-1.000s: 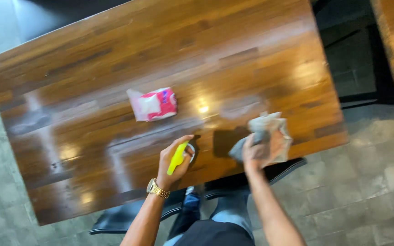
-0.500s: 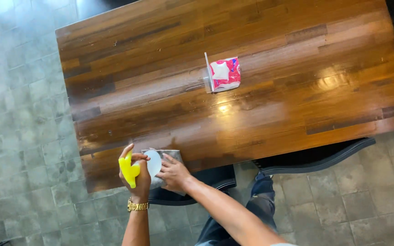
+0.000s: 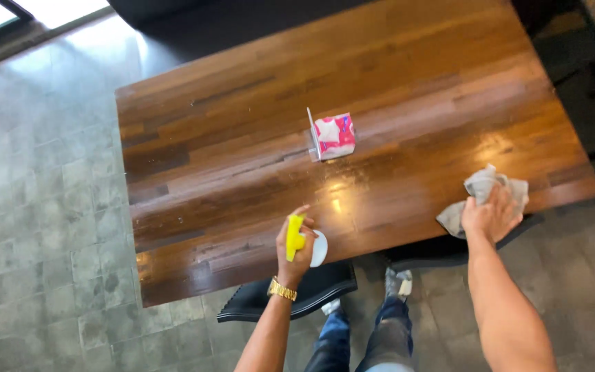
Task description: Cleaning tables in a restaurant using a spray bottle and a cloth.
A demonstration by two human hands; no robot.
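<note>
Yellow spray bottle [image 3: 296, 238] upright, nozzle tableward

One head-worn view looks steeply down from well above the wooden table [image 3: 394, 83]; near edge lowest, tiled floor [image 3: 43, 207] at left.

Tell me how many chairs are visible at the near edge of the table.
2. One black chair is under the left hand; another chair sits under the table edge near the right hand. Others may be hidden.

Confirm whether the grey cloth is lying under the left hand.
No, the grey cloth is under the right hand; the left hand grips a yellow-topped spray bottle.
</note>
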